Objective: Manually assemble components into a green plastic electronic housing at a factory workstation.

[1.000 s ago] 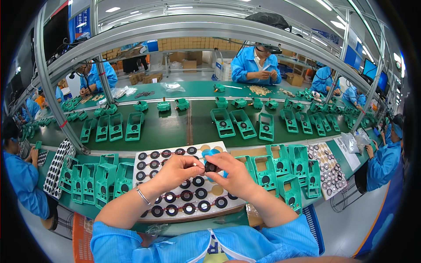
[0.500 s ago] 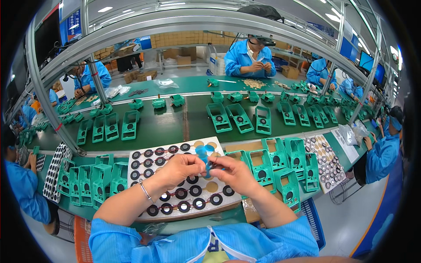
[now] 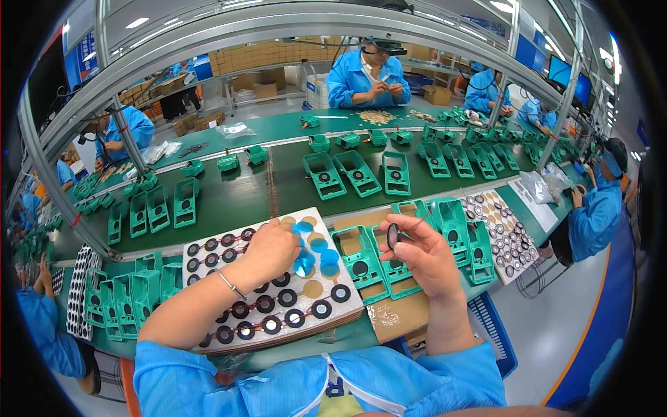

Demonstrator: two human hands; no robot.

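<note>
Bench [image 3: 347, 337] bears board stack [image 3: 354, 306] beneath left fingers [image 3: 292, 240]; green housings [image 3: 144, 286] to their left; cardboard [image 3: 399, 317] on near side of right fingers [image 3: 417, 229].

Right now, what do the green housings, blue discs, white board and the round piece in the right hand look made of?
Green housings: likely moulded plastic, satin; uniform colour, rounded corners.
Blue discs: probably plastic film, glossy; bright highlights, see-through look.
White board: possibly foam, matte; pale, speckled surface.
Round piece in the right hand: dark, slightly shiny; plastic or metal, can't tell.
</note>
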